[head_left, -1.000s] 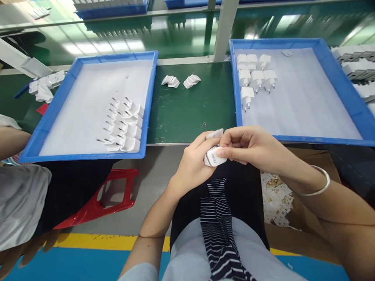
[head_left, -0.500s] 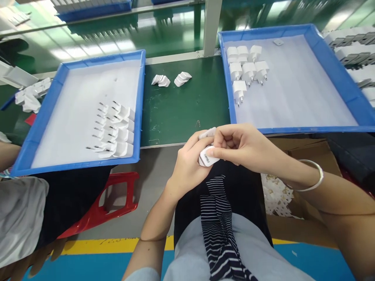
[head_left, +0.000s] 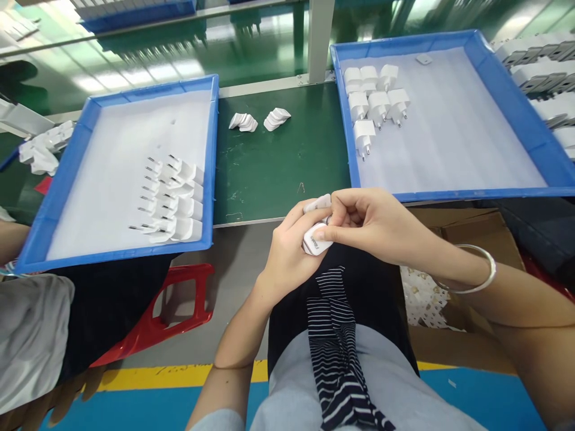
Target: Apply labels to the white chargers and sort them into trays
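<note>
In front of my lap, my left hand [head_left: 294, 242] is closed around a white charger [head_left: 315, 240] with dark lettering on its flat face. A second white plastic piece [head_left: 317, 203] sticks out above the fingers of the same hand. My right hand [head_left: 366, 224] has its thumb pressed on the lettered face, its other fingers curled beside the charger. The charger's far side is hidden by my fingers. On the green bench [head_left: 287, 173] beyond lie two small stacks of white caps, a left stack [head_left: 243, 122] and a right stack [head_left: 277, 118].
A blue tray [head_left: 210, 179] at left holds rows of white plugs [head_left: 173, 200], pins up. The right blue tray [head_left: 449, 196] holds several white chargers [head_left: 380, 106]. A cardboard box [head_left: 467, 239] and red stool [head_left: 197, 293] are below. A co-worker's arm [head_left: 13, 239] shows far left.
Both hands stay together on the charger, with the right thumb shifted only slightly over its face. The whole view has moved a little, so the trays appear slightly farther left.
</note>
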Demonstrator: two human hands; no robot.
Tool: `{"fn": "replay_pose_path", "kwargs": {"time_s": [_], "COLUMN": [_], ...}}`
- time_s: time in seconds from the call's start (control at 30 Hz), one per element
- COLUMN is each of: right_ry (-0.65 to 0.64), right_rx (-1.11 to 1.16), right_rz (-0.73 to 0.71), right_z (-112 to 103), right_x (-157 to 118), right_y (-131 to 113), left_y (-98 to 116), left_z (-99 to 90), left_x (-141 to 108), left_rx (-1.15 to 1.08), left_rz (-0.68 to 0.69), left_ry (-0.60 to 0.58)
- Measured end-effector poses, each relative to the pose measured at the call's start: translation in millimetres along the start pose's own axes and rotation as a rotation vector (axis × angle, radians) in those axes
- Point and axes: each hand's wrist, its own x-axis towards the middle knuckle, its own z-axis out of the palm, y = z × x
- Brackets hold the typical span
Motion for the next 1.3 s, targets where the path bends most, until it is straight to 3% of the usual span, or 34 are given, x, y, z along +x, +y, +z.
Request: {"fn": "replay_pose_path", "kwargs": {"time_s": [0.1, 0.23, 0.4, 0.5, 0.63, 0.83, 1.03, 1.1, 1.17, 1.23, 1.3], "right_ry": [0.050, 0.020, 0.260, 0.173, 0.042, -0.122, -0.047, -0.040, -0.010, 0.022, 0.017], "right_rx": [0.025, 0.221, 0.114, 0.141, 0.313, 0.379, 0.297, 0.326, 0.375, 0.393, 0.373], "right_rz": [-0.014, -0.030, -0.186, -0.189, -0.065, -0.062, -0.042, -0.054, -0.072, -0.067, -0.055], "right_z": [0, -4, -3, 5, 12, -4, -10, -8, -8, -8, -6], "right_x": [-1, -6, -12, -11, -7, -5, 0, 1, 2, 3, 5], "right_y": [2, 3, 11, 18, 25, 20, 19, 22, 25, 28, 29], "left_y": [-1, -1, 0, 1, 4, 7, 11, 14, 19, 23, 24], "left_z": [0.8, -0.6, -2.9, -1.0, 3.5, -3.1, -11.4, -23.2, -47.8, -84.2, -124.1], "left_x": [-1, -2, -2, -2, -6, -8, -5, -6, -1, 17, 50], "left_rx": [0.006, 0.001, -0.061, -0.053, -0.026, -0.092, -0.160, -0.142, -0.033, 0.164, 0.433], "left_rz": [0.007, 0.031, 0.065, 0.093, 0.092, -0.012, -0.069, -0.087, -0.077, -0.038, 0.000], "left_ry": [0.009, 0.065, 0.104, 0.120, 0.166, 0.083, -0.028, -0.035, -0.046, -0.045, 0.003]}}
